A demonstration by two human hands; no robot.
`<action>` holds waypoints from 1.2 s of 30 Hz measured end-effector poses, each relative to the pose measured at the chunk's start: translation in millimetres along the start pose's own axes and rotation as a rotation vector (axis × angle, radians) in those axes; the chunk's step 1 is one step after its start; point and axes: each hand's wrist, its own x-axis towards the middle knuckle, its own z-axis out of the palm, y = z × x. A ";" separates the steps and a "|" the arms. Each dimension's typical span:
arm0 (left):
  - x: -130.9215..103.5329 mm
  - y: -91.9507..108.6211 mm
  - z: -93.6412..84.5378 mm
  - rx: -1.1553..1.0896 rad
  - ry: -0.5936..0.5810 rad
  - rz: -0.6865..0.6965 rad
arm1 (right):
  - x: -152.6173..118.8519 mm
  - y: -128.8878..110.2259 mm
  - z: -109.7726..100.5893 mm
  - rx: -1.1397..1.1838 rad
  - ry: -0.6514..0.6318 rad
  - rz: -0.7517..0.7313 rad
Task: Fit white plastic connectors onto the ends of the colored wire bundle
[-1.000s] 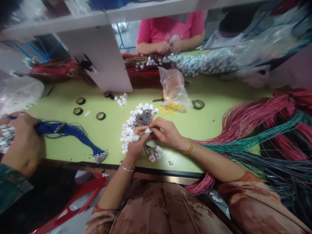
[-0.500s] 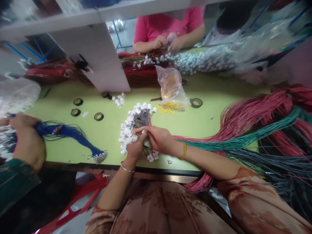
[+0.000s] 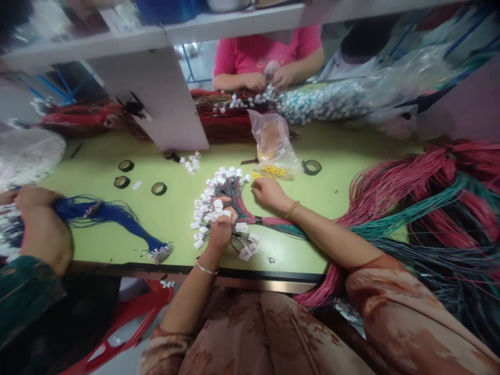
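Note:
My left hand (image 3: pixel 222 229) is closed around a white plug connector (image 3: pixel 217 206) at the end of a wire bundle. More white connectors (image 3: pixel 201 204) fan out around that hand, on thin red, green and dark wires (image 3: pixel 236 195). Black tape wraps the bundle (image 3: pixel 258 220) to the right. My right hand (image 3: pixel 271 194) is low over the table beside small yellow pieces (image 3: pixel 271 171), its fingers curled together and pointing left. Whether a piece is between its fingertips is hidden. A clear bag (image 3: pixel 273 138) with yellow contents lies just behind these pieces.
Tape rolls (image 3: pixel 159 188) and loose white connectors (image 3: pixel 190 164) lie on the green table (image 3: pixel 179 208). Long pink and green wires (image 3: pixel 390 182) spread to the right. At left, a co-worker's arm (image 3: pixel 45 224) holds blue wires (image 3: pixel 113 211). Another person (image 3: pixel 269 60) works opposite, behind a divider (image 3: pixel 156 99).
My right hand has left my left hand and moved up and right to the yellow pieces. My left hand stays at the connectors, now more closed. The taped part of the bundle has come into view.

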 end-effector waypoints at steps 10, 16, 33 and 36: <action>2.4 7.6 0.0 -0.028 0.103 -0.098 | -6.4 -5.8 -14.3 0.962 0.023 0.051; 5.7 7.7 -12.7 -0.207 0.009 -0.193 | -20.2 -24.6 -20.6 1.407 -0.146 0.075; 4.6 1.1 -15.7 -0.114 0.011 -0.106 | -37.6 -38.0 -14.6 1.398 -0.198 0.028; 4.3 1.4 -14.3 -0.114 0.028 -0.083 | -44.0 -43.4 -17.1 1.241 -0.186 -0.062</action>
